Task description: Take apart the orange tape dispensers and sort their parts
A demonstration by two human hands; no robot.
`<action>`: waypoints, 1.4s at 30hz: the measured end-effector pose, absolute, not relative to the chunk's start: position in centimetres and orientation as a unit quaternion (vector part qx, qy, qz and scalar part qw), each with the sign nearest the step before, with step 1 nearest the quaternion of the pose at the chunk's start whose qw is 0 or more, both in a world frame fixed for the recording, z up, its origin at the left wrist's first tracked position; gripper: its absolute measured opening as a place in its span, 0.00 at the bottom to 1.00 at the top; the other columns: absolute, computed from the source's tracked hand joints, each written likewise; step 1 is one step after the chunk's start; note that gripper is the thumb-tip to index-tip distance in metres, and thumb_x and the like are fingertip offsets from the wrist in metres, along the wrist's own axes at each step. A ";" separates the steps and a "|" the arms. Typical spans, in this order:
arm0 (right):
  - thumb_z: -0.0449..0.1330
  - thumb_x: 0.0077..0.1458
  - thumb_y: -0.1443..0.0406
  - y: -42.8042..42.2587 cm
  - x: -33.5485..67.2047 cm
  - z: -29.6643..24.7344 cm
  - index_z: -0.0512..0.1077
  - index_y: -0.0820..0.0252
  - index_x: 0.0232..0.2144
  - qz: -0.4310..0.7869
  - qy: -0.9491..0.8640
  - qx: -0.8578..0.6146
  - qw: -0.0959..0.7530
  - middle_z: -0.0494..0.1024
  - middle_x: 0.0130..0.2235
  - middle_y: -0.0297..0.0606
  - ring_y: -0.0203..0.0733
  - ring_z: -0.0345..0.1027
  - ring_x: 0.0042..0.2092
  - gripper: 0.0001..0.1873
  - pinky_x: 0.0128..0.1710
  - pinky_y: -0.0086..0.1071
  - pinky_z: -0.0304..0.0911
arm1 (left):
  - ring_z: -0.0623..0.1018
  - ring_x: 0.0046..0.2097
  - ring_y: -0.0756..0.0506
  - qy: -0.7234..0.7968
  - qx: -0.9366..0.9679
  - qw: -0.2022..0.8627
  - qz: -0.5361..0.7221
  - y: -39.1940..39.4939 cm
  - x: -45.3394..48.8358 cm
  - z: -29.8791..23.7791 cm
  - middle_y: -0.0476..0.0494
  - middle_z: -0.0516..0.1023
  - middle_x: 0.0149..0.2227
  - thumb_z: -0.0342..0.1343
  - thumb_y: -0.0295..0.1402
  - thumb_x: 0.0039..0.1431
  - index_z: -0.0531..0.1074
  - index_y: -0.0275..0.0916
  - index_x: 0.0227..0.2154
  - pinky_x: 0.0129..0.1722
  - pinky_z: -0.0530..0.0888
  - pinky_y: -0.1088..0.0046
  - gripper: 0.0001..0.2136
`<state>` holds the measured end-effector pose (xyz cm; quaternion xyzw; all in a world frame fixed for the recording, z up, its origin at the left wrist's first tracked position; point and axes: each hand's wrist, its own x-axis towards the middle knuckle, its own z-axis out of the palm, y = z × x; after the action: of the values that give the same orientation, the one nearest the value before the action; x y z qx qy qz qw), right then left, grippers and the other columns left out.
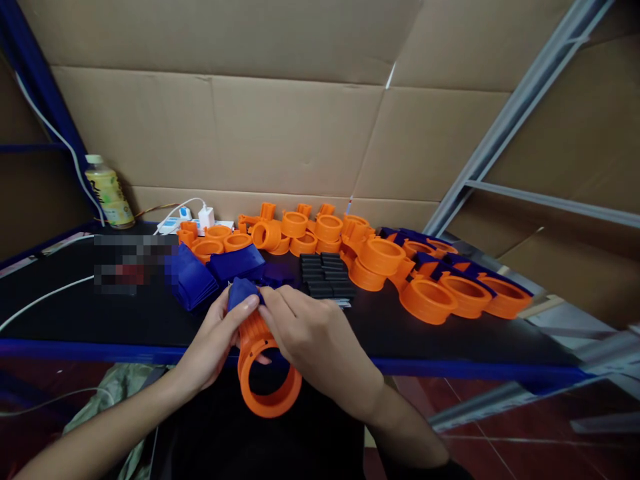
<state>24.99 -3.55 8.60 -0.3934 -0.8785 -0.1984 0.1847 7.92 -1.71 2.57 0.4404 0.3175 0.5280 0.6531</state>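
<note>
Over the table's front edge I hold an orange plastic ring piece [273, 407], its round opening hanging toward me. A piece of blue fabric [243, 293] covers its upper end. My left hand [217, 333] is closed round the neck of the piece, with the thumb on the blue fabric. My right hand [305, 330] is closed at the fabric's right edge, its fingertips pinching there. What lies beneath the fabric is hidden. Just beyond my hands are folded blue fabric pieces [237, 261] and a stack of short black tubes or strips [327, 275].
Several more orange ring pieces [383, 257] are piled along the back, and others with blue fabric [465, 293] lie at the right. A power strip [173, 225] with chargers and a drink bottle [110, 193] stand at the back left. A white cable [45, 297] crosses the black tabletop.
</note>
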 end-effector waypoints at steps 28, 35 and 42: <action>0.50 0.70 0.65 -0.4 27.9 9.5 0.75 0.63 0.43 -0.075 -0.889 -0.384 0.238 0.80 0.40 0.40 0.39 0.73 0.40 0.14 0.42 0.33 0.64 | 0.82 0.45 0.26 0.222 0.420 0.752 0.457 -1.3 7.2 1.3 0.36 0.80 0.39 0.56 0.43 0.63 0.67 0.37 0.54 0.30 0.82 0.54 0.21; 0.54 0.67 0.67 -0.6 29.8 10.1 0.71 0.55 0.57 0.012 -0.904 -0.339 0.260 0.76 0.48 0.40 0.40 0.71 0.49 0.18 0.48 0.34 0.67 | 0.82 0.45 0.25 0.191 0.413 0.732 0.506 -1.0 7.3 1.7 0.30 0.74 0.58 0.53 0.42 0.64 0.66 0.40 0.56 0.25 0.81 0.55 0.20; 0.55 0.62 0.73 5.4 29.6 13.4 0.78 0.55 0.49 0.006 -0.923 -0.268 0.276 0.79 0.47 0.40 0.42 0.72 0.48 0.18 0.51 0.38 0.66 | 0.79 0.53 0.30 0.183 0.509 0.695 0.474 -0.8 7.3 1.4 0.28 0.79 0.51 0.58 0.38 0.62 0.67 0.35 0.57 0.53 0.73 0.53 0.22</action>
<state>29.56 5.41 13.39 -0.2681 -0.9231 0.0063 0.2755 7.28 -0.77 1.43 0.5086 0.1834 0.4740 0.6949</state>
